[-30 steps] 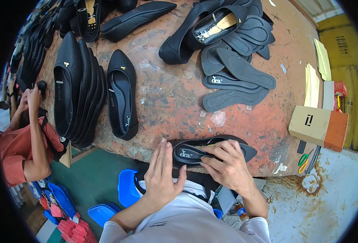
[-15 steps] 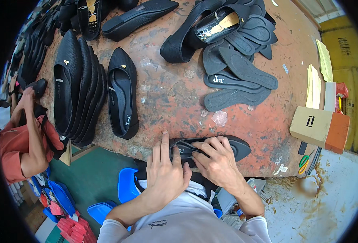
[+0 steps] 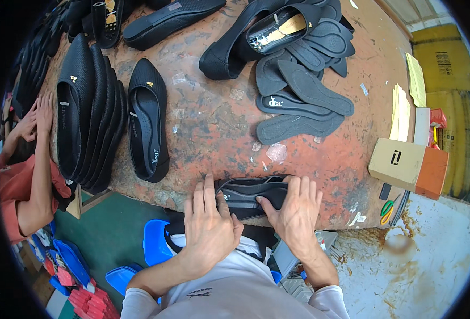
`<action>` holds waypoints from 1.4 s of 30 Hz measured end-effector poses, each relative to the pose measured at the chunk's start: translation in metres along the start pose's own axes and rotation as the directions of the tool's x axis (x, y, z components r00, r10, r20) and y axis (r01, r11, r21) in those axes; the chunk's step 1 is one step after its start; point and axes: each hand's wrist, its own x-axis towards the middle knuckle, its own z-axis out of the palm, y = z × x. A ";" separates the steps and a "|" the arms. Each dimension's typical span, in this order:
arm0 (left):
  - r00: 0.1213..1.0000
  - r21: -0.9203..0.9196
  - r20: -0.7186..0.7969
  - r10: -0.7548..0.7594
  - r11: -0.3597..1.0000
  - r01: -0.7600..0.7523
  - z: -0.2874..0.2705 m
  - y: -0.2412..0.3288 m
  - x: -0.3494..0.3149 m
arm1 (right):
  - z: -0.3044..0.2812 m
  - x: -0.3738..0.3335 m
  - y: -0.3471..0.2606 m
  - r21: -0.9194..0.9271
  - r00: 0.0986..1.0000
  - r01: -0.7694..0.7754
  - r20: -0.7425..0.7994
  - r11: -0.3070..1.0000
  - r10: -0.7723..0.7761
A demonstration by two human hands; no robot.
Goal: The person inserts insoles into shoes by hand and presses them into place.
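Observation:
A black pointed flat shoe lies sideways at the table's near edge, its opening facing up and its heel toward the left. Inside it shows a dark insole with a small white print at the heel. My left hand holds the heel end, fingers around the back and fingertips over the rim. My right hand grips the toe end, its thumb pressed inside onto the insole and its fingers over the front, which hide the toe.
Nested black shoes and a single shoe stand left. Loose insoles lie beyond my hands, by more shoes. At right are a cardboard box and green-orange scissors. A co-worker's arm reaches in at far left.
My right hand has shifted from the shoe's middle toward its toe, its thumb now pressing inside and its fingers over the front. The co-worker's hands at left have moved. The view has shifted slightly.

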 end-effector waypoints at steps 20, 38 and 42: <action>0.920 -0.133 0.272 0.282 0.958 -0.254 0.112 0.042 0.018 | -0.021 0.002 -0.035 0.068 0.972 0.090 0.210 0.994 -0.103; 0.950 -0.371 0.024 0.310 0.885 -0.280 0.069 0.038 0.027 | -0.025 0.075 -0.039 0.064 0.910 -0.011 0.414 0.998 -0.017; 0.880 -0.392 -0.340 0.332 0.801 -0.453 0.023 0.017 0.009 | -0.059 0.059 -0.014 0.425 0.868 0.250 0.300 0.870 -0.396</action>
